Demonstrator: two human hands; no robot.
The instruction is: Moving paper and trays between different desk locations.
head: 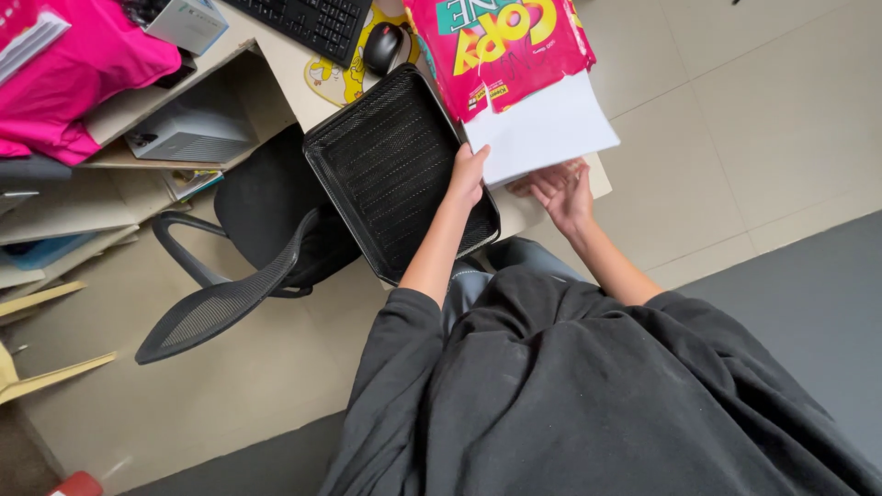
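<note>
Clearly gripping the white paper stack (542, 129) at its near edge, left hand (467, 176) fingers closed on it, right hand (562, 191) spread flat beneath; half out of the pink ream wrapper (496, 46) on the bench (602, 179). Probably heavy, floppy, slippery; best supported underneath.

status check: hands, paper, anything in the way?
Left hand grips white paper stack at its edge. Right hand open, palm under stack. Stack half out of pink wrapper. Black tray alongside, nothing in the way.

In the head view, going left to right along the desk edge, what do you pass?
Pink bag → grey box → black office chair → black mesh tray → left hand → white paper stack → right hand.
</note>
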